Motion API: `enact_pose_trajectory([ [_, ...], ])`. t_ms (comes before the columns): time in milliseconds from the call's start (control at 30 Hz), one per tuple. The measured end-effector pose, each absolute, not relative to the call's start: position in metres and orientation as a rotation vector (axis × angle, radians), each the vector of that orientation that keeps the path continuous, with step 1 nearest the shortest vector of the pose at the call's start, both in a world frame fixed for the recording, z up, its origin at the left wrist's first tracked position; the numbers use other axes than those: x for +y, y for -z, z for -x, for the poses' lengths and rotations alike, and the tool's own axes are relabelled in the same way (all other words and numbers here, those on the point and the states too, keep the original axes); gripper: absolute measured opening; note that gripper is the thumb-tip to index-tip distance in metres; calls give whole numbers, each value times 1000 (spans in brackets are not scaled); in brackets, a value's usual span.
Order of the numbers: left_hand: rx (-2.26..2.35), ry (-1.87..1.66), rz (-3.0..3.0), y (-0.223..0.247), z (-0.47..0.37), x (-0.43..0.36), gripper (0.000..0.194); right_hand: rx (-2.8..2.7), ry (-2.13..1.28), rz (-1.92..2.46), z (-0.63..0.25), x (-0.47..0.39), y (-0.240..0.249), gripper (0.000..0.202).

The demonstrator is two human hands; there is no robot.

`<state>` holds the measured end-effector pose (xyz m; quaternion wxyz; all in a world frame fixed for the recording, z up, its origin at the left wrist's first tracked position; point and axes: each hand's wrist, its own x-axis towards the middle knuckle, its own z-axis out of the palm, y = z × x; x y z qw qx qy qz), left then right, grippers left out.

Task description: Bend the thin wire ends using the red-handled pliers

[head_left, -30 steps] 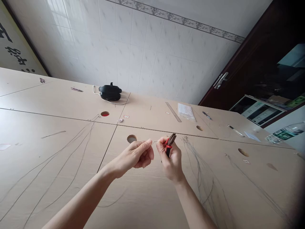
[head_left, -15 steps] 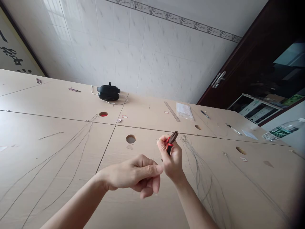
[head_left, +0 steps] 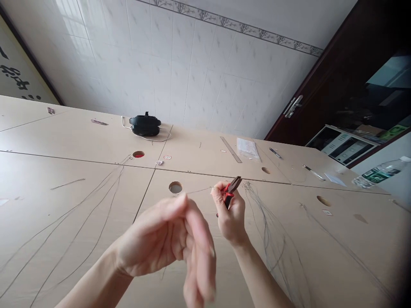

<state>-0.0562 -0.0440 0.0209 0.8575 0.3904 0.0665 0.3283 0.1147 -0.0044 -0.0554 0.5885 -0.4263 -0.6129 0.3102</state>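
My right hand (head_left: 231,216) is wrapped round a pair of pliers (head_left: 231,188) with red-and-black handles and dark jaws that point up and right. Between its thumb and forefinger is the end of a thin wire (head_left: 201,190). That wire runs left to my left hand (head_left: 170,244), where thumb and forefinger meet in a pinch and the other fingers hang bent downward. The exact grip on the wire is too fine to see. Just right of the pliers lies a bundle of thin grey wires (head_left: 265,218) on the table.
More long wires (head_left: 99,186) fan out on the left of the table (head_left: 105,256). Black headphones (head_left: 145,125), a steel ruler (head_left: 230,149), a plastic bag (head_left: 248,149), pens (head_left: 314,172) and a water bottle (head_left: 382,172) lie farther off. Round holes (head_left: 175,187) pierce the tabletop.
My left hand has turned palm inward and come up nearer the camera, its fingers unfolding downward. The thin wire now stretches between both hands. My right hand with the pliers has hardly moved.
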Motion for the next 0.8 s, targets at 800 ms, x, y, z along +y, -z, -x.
enact_pose_trajectory([
  [800,1136,-1104,-1407,-12,18,-12,42,-1472,-686,885,-109,-12,48,21],
])
